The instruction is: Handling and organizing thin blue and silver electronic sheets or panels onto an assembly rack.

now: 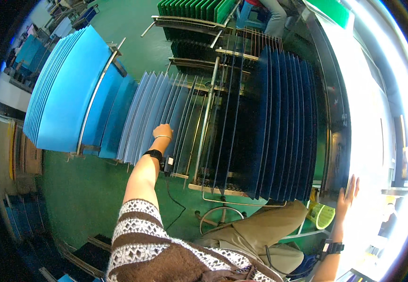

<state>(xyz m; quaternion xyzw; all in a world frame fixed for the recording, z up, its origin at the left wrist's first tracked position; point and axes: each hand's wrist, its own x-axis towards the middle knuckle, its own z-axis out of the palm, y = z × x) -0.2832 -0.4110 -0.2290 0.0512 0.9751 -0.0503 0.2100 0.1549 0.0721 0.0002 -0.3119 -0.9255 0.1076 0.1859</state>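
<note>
My left hand (162,131) reaches out to a row of thin blue-grey panels (154,115) standing on edge in a metal rack, its fingers curled on the top edge of one panel. A black wrist strap with a cable sits on that arm. My right hand (347,195) is spread flat, fingers apart, against a bright white surface (368,141) at the right. Dark blue panels (284,127) stand upright in the rack between the two hands.
Bright blue sheets (67,89) lean in a rack at the left. Green panels (194,8) stand in a rack at the back. The floor (81,192) is green. Cardboard boxes (30,157) sit far left. A person (272,14) stands at the back.
</note>
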